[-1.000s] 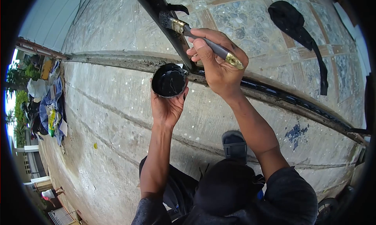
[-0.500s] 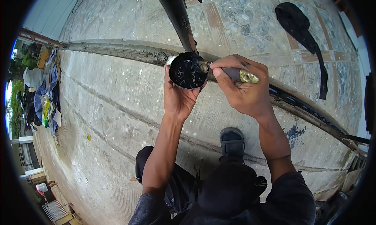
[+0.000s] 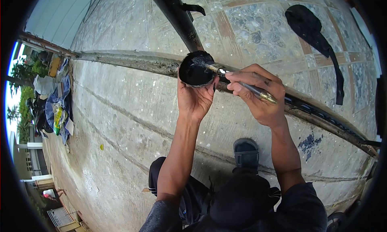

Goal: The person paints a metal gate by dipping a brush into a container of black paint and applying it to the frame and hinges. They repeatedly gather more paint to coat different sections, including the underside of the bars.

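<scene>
My left hand (image 3: pixel 196 99) holds a small round can of black paint (image 3: pixel 196 68) from below, tipped so its mouth faces me. My right hand (image 3: pixel 260 95) grips a paintbrush (image 3: pixel 246 86) by its dark handle with a gold end cap; the bristle end rests inside the can, in the paint. Just behind the can a black-painted metal bar (image 3: pixel 177 16) rises from a long metal rail (image 3: pixel 318 113) set in the ground.
I crouch on rough concrete (image 3: pixel 121 123), one sandalled foot (image 3: pixel 246 151) below my right arm. A black cloth (image 3: pixel 314 34) lies on the patterned tiles beyond the rail. Blue paint stains (image 3: pixel 308 143) mark the concrete at right. Bags and clutter (image 3: pixel 56 107) sit far left.
A second ago the brush was against the black bar above the can. It came down into the can, which my left hand raised and tipped; now the bristles are dipped in the paint.
</scene>
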`<state>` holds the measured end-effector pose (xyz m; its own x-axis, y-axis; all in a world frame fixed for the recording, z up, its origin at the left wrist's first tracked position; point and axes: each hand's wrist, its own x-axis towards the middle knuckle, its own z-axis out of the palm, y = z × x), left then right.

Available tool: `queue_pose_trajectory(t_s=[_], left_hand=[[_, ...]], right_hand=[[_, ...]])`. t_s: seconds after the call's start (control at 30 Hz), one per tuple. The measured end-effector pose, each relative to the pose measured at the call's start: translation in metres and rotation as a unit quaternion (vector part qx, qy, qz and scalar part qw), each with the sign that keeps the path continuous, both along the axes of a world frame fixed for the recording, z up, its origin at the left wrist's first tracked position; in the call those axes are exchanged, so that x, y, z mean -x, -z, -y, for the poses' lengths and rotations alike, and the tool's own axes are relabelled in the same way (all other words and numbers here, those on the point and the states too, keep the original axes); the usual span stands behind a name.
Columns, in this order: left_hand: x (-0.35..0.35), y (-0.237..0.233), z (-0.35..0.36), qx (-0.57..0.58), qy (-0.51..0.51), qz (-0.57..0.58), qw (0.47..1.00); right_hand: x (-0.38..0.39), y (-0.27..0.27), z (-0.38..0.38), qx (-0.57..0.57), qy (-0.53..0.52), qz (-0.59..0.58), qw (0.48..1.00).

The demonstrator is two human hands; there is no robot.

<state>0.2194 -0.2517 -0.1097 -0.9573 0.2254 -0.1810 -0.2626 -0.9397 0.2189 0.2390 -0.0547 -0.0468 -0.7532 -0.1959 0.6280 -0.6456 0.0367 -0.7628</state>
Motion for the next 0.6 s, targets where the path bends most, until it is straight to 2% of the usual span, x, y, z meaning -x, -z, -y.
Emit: queue_pose_trajectory(t_s=[0.17,0.27,0.3,0.4,0.53,0.6], left_hand=[[0.008,-0.001,0.002,-0.023,0.018,0.003,1.000],[0.006,-0.005,0.000,-0.020,0.024,-0.020,0.999],[0.005,-0.005,0.001,-0.013,0.020,-0.016,1.000],[0.002,-0.004,0.009,-0.005,0.012,-0.013,1.000],[-0.009,0.005,0.029,-0.003,0.001,-0.008,1.000],[-0.014,0.007,0.036,-0.006,-0.001,-0.002,1.000]], right_hand=[[0.014,0.013,-0.003,0.085,-0.031,0.036,0.995],[0.020,0.021,0.009,0.245,-0.034,0.173,0.953],[0.025,0.021,0.012,0.265,-0.030,0.171,0.948],[0.040,0.027,0.025,0.298,-0.026,0.169,0.939],[0.053,0.058,0.045,0.335,-0.046,0.232,0.912],[0.048,0.073,0.044,0.314,-0.008,0.245,0.917]])
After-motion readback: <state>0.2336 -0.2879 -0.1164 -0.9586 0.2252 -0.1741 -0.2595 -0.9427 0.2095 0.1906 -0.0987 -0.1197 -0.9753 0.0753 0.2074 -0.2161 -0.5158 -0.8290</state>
